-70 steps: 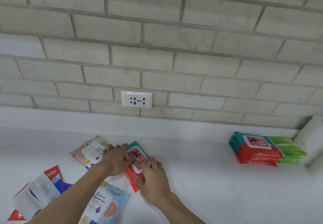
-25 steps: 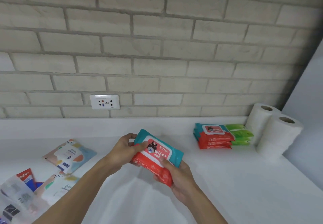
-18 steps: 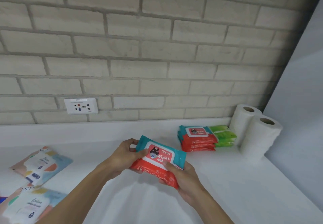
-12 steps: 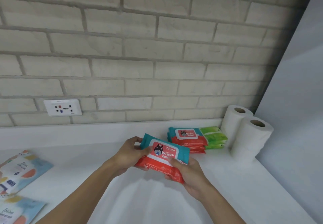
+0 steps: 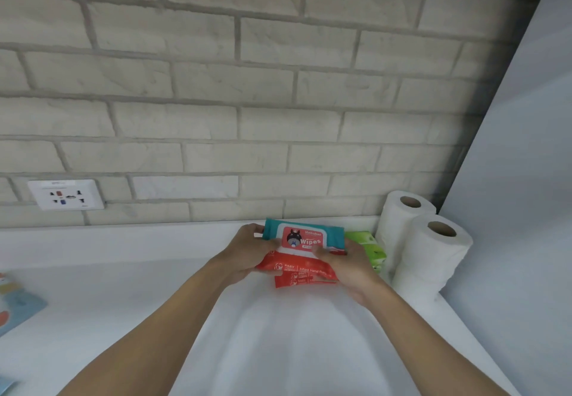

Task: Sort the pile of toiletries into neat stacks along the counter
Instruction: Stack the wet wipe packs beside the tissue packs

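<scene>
- A soft plastic red-and-teal pack of wipes [image 5: 305, 238], its white-framed label reading "Wipes", is held level just left of the pair of white toilet paper rolls [image 5: 428, 259] in the counter's back right corner.
- The left hand [image 5: 247, 251] grips the end of the pack farther from the rolls, with the thumb on top and the fingers curled round the back edge.
- The right hand [image 5: 348, 264] grips the end nearer the rolls. Its thumb lies on the label's edge and its fingers are hidden beneath the pack.
- Directly under the held pack, left of the rolls, lies a stack of matching red wipes packs [image 5: 305, 280]. I cannot tell whether the held pack touches it.
- A stack of green wipes packs [image 5: 366, 245] sits between the red stack and the rolls, close against the rolls.
- The white counter [image 5: 278, 333] runs leftward from the rolls. Far to their left, at the picture's edge, lies a pastel blue and orange pouch [image 5: 18, 307].
- A white wall socket [image 5: 66, 194] is set in the pale brick wall [image 5: 278, 86], well left of the rolls and above the counter.
</scene>
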`<action>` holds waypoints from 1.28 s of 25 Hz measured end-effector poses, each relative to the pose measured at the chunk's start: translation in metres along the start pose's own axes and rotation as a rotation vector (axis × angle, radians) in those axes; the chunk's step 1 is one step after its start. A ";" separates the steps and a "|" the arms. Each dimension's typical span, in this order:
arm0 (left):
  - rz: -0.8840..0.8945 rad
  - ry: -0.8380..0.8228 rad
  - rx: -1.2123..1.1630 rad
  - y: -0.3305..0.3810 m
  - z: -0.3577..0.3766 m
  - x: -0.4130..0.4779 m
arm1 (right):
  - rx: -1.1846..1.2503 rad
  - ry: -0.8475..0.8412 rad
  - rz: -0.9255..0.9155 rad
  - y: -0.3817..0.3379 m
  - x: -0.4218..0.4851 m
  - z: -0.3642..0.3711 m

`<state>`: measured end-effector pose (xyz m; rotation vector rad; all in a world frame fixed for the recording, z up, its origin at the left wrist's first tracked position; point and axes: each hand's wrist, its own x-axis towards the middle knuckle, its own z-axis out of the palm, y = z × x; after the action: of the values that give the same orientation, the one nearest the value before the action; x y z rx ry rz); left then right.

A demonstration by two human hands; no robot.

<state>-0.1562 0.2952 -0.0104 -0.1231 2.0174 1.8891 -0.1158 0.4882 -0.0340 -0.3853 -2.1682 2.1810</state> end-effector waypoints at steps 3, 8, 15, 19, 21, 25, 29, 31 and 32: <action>-0.021 0.023 -0.015 0.003 0.017 0.017 | -0.120 0.041 0.001 0.000 0.026 -0.012; -0.026 0.075 0.062 -0.001 0.037 0.043 | -0.288 0.089 -0.020 0.004 0.060 -0.022; -0.031 0.193 0.251 -0.016 0.047 0.066 | -0.541 0.048 -0.108 0.019 0.084 -0.021; -0.015 0.224 0.325 -0.025 0.046 0.074 | -0.624 0.074 -0.119 0.028 0.090 -0.020; 0.001 0.235 0.340 -0.029 0.046 0.075 | -0.665 0.108 -0.142 0.031 0.091 -0.022; 0.038 0.237 0.360 -0.035 0.050 0.070 | -0.867 0.245 -0.302 0.036 0.083 -0.023; 0.067 0.271 0.392 -0.040 0.054 0.064 | -1.022 0.224 -0.529 0.043 0.070 -0.013; 0.087 0.287 0.421 -0.043 0.054 0.064 | -1.094 0.160 -0.553 0.045 0.064 -0.010; 0.091 0.287 0.430 -0.045 0.054 0.064 | -1.113 0.130 -0.548 0.047 0.062 -0.009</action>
<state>-0.1902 0.3555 -0.0751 -0.1984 2.6158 1.5084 -0.1673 0.5086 -0.0895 0.0697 -2.7340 0.5484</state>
